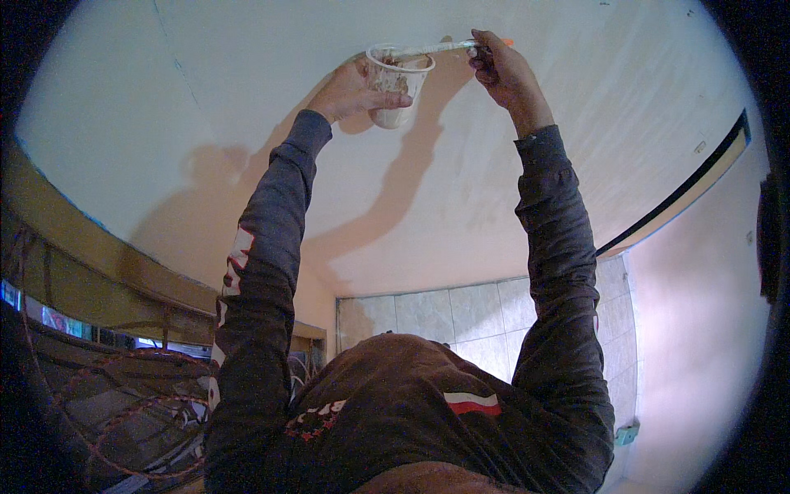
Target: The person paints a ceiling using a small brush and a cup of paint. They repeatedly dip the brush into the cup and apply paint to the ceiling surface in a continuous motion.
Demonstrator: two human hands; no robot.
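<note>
My left hand [350,92] is wrapped around a white plastic cup [391,111], thumb across its front. Whitish and brownish smears coat the cup, and some material shows inside its rim. To the right, my right hand [502,72] is closed on a thin, white-smeared tool [448,47] with an orange end. The tool lies nearly level, and its left end reaches to the cup's mouth. What kind of tool it is I cannot make out. Both hands are raised in front of a pale wall [247,66], which catches the shadows of my arms.
Pale square tiles [424,313] cover the floor behind my body. At the lower left are looped cords [123,407] and dark clutter. A dark strip [683,193] runs along the pale wall's right edge. A small greenish object [627,433] sits at the lower right.
</note>
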